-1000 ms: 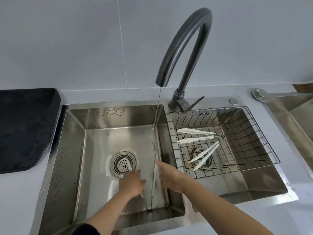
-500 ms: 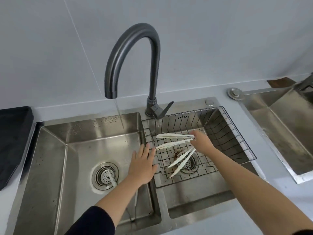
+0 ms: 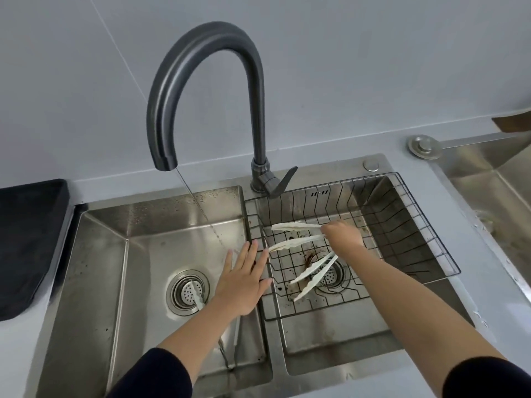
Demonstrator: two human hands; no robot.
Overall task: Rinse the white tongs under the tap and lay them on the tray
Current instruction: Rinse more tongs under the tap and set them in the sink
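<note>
Two pairs of white tongs lie in the black wire tray [image 3: 431, 234] over the right basin. My right hand [image 3: 342, 237] is closed around the hinge end of the upper pair [image 3: 296, 244], whose arms point left. The lower pair [image 3: 313, 272] lies diagonally over the right drain. My left hand [image 3: 244, 280] hovers flat with fingers spread above the divider between the basins, holding nothing. A third pair of tongs [image 3: 198, 300] lies in the left basin, one tip on the drain, partly hidden under my left arm. The dark tap [image 3: 201, 53] runs a thin stream into the left basin.
The tap lever [image 3: 283, 182] stands behind the tray's back left corner. A black mat [image 3: 28, 239] covers the counter on the left. Another steel sink [image 3: 488, 179] sits at the far right, with a round metal cap [image 3: 424, 146] beside it.
Both hands have left the tongs in the left basin. My right hand moved right into the wire tray onto the upper tongs; my left hand rose and spread flat.
</note>
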